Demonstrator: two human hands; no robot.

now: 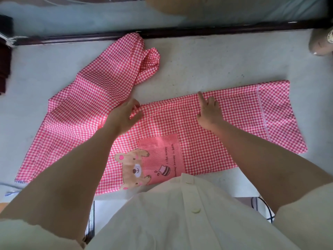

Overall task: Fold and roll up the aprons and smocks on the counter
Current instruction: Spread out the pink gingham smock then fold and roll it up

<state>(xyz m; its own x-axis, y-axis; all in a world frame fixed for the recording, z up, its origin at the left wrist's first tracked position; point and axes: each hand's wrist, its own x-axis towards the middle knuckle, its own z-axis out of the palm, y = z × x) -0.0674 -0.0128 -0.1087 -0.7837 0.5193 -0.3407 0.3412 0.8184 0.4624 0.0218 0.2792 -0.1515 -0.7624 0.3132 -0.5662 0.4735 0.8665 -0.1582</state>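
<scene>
Smock (207, 141) of pink-and-white gingham is laid flat on the pale grey desk (207, 65), with its bear pocket (162, 152) turned upward at the near edge. Right of the pocket, the cloth is folded into a long band that ends in a stitched hem. Left of the pocket, a wider panel is spread toward the near left corner. Beyond the pocket and to its left, a sleeve (126, 60) is stretched away, and its gathered cuff is bunched close to a dark wooden rail (180, 32).

Just beyond the pocket's far left corner, the left hand (124, 114) is curled, and a small ridge of the fabric is pinched between thumb and fingers. Beyond the pocket's far right corner, the right hand (210, 110) is set on the band: its index finger (200, 95) is held straight and pressed on the cloth near the far fold, while the other fingers are bent and nothing is held in them.

Far left of the pocket, a dark red cloth (4, 60) is seen at the desk's side.
</scene>
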